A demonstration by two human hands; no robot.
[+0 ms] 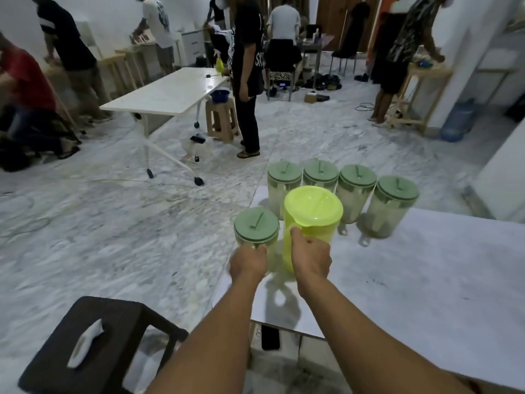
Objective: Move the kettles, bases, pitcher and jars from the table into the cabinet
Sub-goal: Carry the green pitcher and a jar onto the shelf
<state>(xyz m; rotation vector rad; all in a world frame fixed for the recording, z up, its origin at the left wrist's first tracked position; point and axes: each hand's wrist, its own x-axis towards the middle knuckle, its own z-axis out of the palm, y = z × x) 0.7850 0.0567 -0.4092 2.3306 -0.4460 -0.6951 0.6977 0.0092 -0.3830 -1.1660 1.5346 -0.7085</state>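
Both arms reach forward, left grip (248, 262) and right grip (311, 255) curled closed.

Yellow-green translucent pitcher (312, 220) with matching lid, upright near the surface (426, 280) corner, green-lidded clear jar (256, 234) just left of it, four more green-lidded jars (356, 191) upright in a row behind, handles toward the camera

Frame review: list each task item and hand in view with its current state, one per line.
Left hand: closed on the near jar's handle.
Right hand: closed on the pitcher's handle.
Near jar: lidded, upright, held.
Pitcher: yellow-green, lidded, upright, held.
Four far jars: lidded, upright on the table, untouched.
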